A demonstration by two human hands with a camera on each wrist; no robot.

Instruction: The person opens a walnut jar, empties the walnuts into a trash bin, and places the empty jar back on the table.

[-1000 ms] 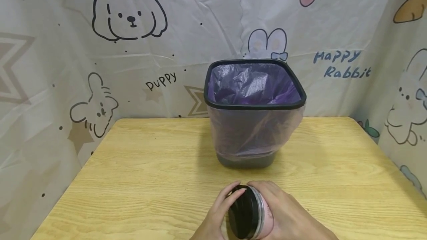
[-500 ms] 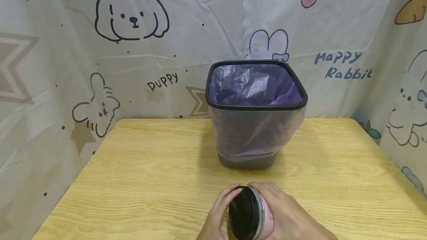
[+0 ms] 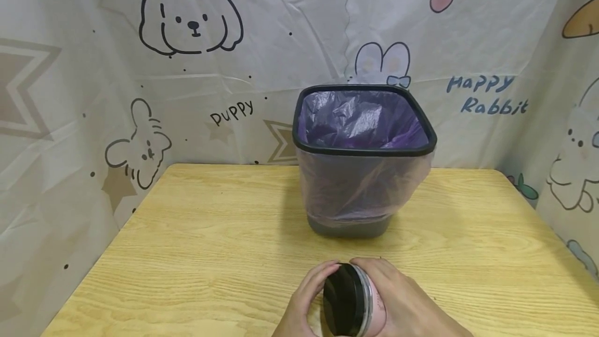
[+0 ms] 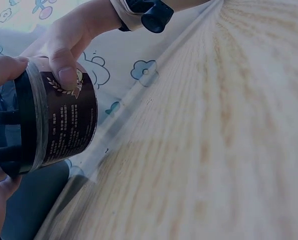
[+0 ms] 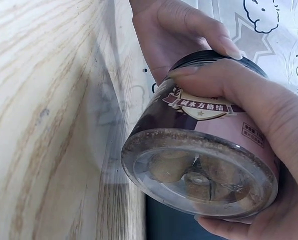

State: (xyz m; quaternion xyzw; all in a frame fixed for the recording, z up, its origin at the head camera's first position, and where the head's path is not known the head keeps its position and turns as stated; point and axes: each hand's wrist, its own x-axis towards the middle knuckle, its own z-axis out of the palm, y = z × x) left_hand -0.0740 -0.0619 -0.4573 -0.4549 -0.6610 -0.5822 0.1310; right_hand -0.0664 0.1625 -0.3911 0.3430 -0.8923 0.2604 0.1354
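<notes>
A clear plastic jar (image 5: 198,175) with a pink and dark brown label lies tipped on its side between my hands, near the table's front edge. Through its clear base in the right wrist view, several brown lumps show inside. My right hand (image 3: 404,300) grips the jar's body, thumb along the label. My left hand (image 3: 301,303) curls round the black screw lid (image 3: 343,299), which faces left and is on the jar. In the left wrist view the lid's ribbed edge sits between left thumb and fingers, and the label (image 4: 69,117) carries small white print.
A dark trash bin (image 3: 348,225) with a black rim and a purple plastic liner (image 3: 365,118) stands upright behind the hands. It rests on a yellow wood-grain table (image 3: 196,254). Printed cloth (image 3: 290,56) hangs behind and at both sides.
My left fingers have slid back round the lid's top edge, where they reached further over it a second ago. The right hand keeps its grip. The whole view has shifted slightly.
</notes>
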